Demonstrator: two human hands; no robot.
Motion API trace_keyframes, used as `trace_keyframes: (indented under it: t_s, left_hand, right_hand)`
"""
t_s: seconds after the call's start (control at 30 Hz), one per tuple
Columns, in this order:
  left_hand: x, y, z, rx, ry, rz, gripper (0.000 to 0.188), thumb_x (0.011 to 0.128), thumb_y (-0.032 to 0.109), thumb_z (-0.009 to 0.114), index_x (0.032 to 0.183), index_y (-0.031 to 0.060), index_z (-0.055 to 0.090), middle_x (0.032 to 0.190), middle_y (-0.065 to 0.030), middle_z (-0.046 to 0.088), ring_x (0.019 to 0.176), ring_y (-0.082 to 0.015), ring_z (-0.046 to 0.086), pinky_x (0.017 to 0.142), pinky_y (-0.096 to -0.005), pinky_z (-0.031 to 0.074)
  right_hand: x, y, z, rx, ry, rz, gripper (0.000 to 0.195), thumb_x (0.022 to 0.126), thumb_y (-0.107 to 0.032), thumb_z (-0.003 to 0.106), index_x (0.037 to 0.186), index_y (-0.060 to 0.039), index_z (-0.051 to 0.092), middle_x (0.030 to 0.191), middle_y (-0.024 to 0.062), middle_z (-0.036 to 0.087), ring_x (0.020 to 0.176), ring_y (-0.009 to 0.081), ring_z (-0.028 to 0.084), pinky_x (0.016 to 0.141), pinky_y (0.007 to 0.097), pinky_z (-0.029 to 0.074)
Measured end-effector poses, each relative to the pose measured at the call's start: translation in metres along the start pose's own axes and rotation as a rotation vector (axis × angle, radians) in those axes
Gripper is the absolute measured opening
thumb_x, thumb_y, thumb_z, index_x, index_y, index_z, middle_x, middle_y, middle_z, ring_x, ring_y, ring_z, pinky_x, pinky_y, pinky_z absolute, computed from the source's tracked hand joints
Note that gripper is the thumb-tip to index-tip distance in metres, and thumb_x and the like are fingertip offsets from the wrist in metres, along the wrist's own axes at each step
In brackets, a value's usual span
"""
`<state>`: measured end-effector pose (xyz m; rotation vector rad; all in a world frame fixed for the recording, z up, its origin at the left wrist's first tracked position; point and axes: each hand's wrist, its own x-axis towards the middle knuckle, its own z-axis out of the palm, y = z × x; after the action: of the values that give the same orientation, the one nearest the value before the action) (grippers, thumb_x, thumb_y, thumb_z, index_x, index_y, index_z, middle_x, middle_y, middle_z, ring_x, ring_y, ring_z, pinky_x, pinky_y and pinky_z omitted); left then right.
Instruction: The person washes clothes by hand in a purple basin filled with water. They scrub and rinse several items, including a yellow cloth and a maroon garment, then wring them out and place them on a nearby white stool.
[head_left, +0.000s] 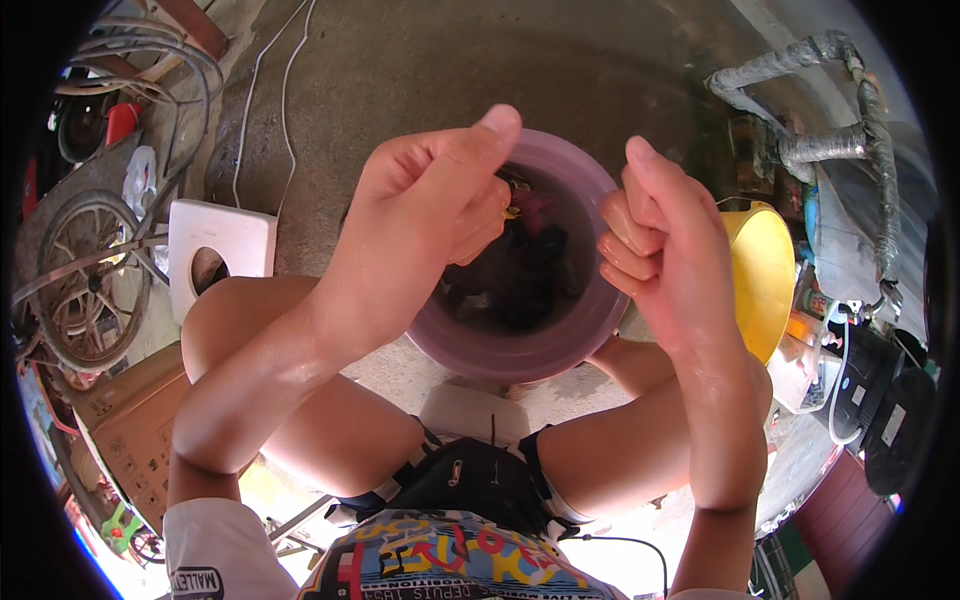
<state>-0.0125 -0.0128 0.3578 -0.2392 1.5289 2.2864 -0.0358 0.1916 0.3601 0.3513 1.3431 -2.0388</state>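
My left hand (431, 191) is raised over the left side of a purple plastic basin (517, 364), fingers curled in and thumb up. Across from it, my right hand (671, 232) is held up at the basin's right rim in the same shape. Both look wet, and I see nothing held in either. Dark cloth (517, 277) lies in murky water in the basin, with a reddish piece (536, 206) near its far side. A small yellow bit shows beside my left fingers; whether they touch it cannot be told.
A yellow bucket (761, 277) stands right of the basin, near foil-wrapped pipes (825, 142) and a tap (889, 300). To the left are a white box-like object with a round hole (225, 232), a spoked wheel (94, 281), coiled hose (150, 56) and a cardboard box (135, 435).
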Motion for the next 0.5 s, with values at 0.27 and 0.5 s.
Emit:
trace_keyframes:
  t_s: [0.27,0.5]
  left_hand:
    - [0.003,-0.014,-0.006,-0.173,-0.022,-0.115,0.051,0.11,0.042,0.04,0.068,0.0173,0.025,0.058,0.0082,0.017,0.051,-0.0067,0.013,0.049,-0.0276,0.016]
    - [0.007,-0.018,-0.018,-0.254,0.009,-0.111,0.044,0.11,0.034,0.042,0.072,0.0165,0.027,0.065,0.0063,0.024,0.055,-0.0078,0.021,0.054,-0.0267,0.021]
  right_hand:
    - [0.016,0.011,0.002,0.109,0.021,0.091,0.052,0.104,-0.048,0.053,0.067,-0.0203,0.029,0.058,-0.0085,0.019,0.048,0.0057,0.013,0.044,0.0242,0.01]
    - [0.027,0.013,-0.005,0.127,-0.05,0.012,0.047,0.105,-0.042,0.054,0.071,-0.0175,0.033,0.066,-0.0075,0.027,0.054,0.0036,0.019,0.044,0.0231,0.012]
